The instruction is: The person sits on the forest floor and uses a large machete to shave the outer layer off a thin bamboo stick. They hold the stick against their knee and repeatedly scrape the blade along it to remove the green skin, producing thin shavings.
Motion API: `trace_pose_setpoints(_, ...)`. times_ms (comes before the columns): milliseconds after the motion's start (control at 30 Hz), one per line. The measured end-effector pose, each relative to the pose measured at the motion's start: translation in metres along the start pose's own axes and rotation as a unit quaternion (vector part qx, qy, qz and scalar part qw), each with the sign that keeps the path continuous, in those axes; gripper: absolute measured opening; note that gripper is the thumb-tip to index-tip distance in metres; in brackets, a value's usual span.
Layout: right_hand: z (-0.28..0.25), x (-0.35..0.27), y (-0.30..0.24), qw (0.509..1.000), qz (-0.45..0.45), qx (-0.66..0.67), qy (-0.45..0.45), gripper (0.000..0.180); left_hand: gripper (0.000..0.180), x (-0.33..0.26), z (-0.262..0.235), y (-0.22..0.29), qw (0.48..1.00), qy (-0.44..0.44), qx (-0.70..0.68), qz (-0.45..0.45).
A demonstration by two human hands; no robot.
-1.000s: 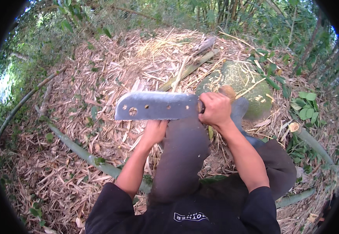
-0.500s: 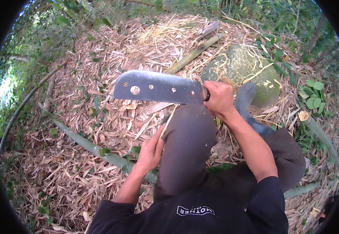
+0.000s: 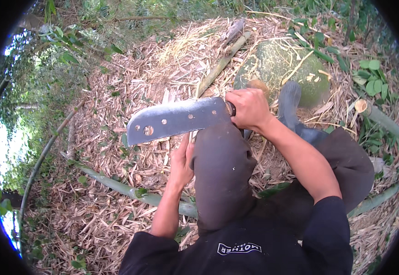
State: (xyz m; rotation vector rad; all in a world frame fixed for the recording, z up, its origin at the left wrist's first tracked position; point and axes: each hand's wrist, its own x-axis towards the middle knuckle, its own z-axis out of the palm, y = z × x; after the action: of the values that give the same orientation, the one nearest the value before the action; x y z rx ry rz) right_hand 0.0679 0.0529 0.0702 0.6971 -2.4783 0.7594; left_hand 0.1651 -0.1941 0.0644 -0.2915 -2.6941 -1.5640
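Note:
My right hand (image 3: 250,109) is closed round the short dark handle of a large cleaver (image 3: 177,120). The broad grey blade has several round holes and lies level above my bent knee (image 3: 224,160), its tip pointing left and slightly down. Left of that knee, my left hand (image 3: 181,164) is closed with the thumb up, just below the blade. A thin pale bamboo strip (image 3: 191,136) rises from it toward the blade's lower edge. My knee hides part of the left fingers.
A mossy green boulder (image 3: 302,68) strewn with shavings stands ahead on the right, with my grey boot (image 3: 290,103) before it. Bamboo poles lie at left (image 3: 126,189), ahead (image 3: 222,68) and right (image 3: 385,120). Dry leaf litter (image 3: 103,229) covers the ground.
The cleaver has tilted so its tip sits lower, and it has come nearer my left hand. My left hand has turned more upright beside the knee. The whole view has shifted slightly.

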Motion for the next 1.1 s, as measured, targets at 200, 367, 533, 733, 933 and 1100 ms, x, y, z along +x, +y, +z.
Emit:
trace_pose_setpoints(200, -0.008, 0.014, -0.005, 0.999, -0.037, 0.0, 0.012, 0.025, 0.045, -0.025, -0.001, 0.02, 0.993, -0.008, -0.084, -0.081)
trace_pose_setpoints(367, -0.002, -0.005, 0.006, 1.0, 0.024, 0.009, 0.01, 0.023, 0.047, -0.101, -0.005, 0.005, 0.996, -0.029, 0.04, -0.08)
trace_pose_setpoints(533, 0.003, -0.002, 0.001, 1.0, 0.008, 0.025, 0.014, 0.021, 0.047, -0.04, -0.008, 0.019, 0.993, 0.02, 0.023, -0.118)
trace_pose_setpoints(733, -0.002, 0.022, -0.014, 0.999, -0.049, 0.012, 0.004, 0.022, 0.047, 0.057, -0.017, -0.036, 0.956, 0.092, 0.231, 0.153)
trace_pose_setpoints(933, -0.001, -0.007, 0.003, 0.999, 0.022, 0.022, 0.022, 0.025, 0.047, -0.006, 0.0, 0.014, 0.998, -0.024, 0.049, -0.037)
trace_pose_setpoints(1100, 0.01, -0.009, 0.003, 0.999, 0.026, 0.034, 0.005, 0.025, 0.048, -0.074, -0.018, 0.008, 0.991, -0.04, 0.058, -0.115)
